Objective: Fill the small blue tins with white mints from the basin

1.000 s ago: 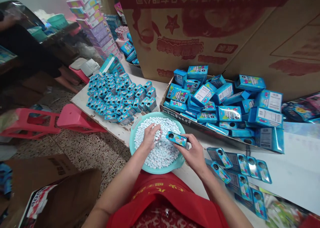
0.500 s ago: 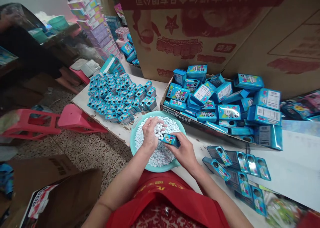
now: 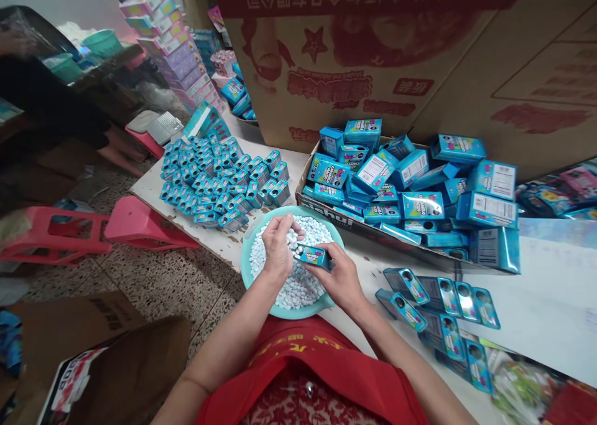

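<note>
A turquoise basin [image 3: 245, 269] full of small white candies [image 3: 298, 291] sits in front of me. Over it my right hand [image 3: 339, 274] grips a small blue candy box [image 3: 313, 256], tilted on its side with its end facing left. Cupped around some white candies, my left hand [image 3: 278, 246] is held against that end of the box. Candies show between its fingers and the box opening. Right of the basin stand several blue boxes [image 3: 448, 331] with a round hole in the top face.
A carton tray [image 3: 326, 213] heaped with blue boxes stands behind the basin, before a large cardboard box [image 3: 364, 51]. Many upright blue boxes [image 3: 224, 182] crowd the table's left. Red stools [image 3: 144, 223] and an open carton [image 3: 107, 350] are on the floor; another person [image 3: 51, 95] is far left.
The whole view has shifted slightly. My left hand's fingers have closed in a little over the candies at the box's end. My right hand keeps its hold on the box.
</note>
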Available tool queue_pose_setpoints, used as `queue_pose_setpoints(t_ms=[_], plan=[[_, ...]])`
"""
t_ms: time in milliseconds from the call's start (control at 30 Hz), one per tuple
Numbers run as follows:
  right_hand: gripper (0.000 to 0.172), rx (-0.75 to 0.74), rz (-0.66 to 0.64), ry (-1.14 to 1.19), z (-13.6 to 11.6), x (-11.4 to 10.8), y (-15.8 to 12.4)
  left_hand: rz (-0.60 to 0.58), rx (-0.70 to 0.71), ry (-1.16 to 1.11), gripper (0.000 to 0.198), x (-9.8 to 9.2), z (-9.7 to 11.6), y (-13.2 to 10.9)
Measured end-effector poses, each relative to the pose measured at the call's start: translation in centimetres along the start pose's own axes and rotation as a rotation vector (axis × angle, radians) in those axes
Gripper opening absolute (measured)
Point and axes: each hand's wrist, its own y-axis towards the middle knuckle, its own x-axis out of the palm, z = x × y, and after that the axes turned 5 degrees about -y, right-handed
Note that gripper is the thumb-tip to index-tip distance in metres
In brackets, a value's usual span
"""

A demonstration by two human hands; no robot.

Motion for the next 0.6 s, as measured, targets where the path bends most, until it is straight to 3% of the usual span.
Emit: queue_pose_setpoints(t_ms=[233, 433, 600], plan=[[0.021, -0.015, 0.024, 0.01, -0.4, -0.2, 0.1, 0.004, 0.037, -0.005, 0.033, 0.3, 0.3, -0.1], [0.02, 0.002, 0.017, 0.011, 0.2, 0.3, 0.1, 0.039, -0.039, 0.054, 0.038, -0.2, -0.8, 0.7], [0.021, -0.01, 0.04, 0.076, 0.2, -0.1, -0.2, -0.026, -0.055, 0.031, 0.037, 0.2, -0.1, 0.1]])
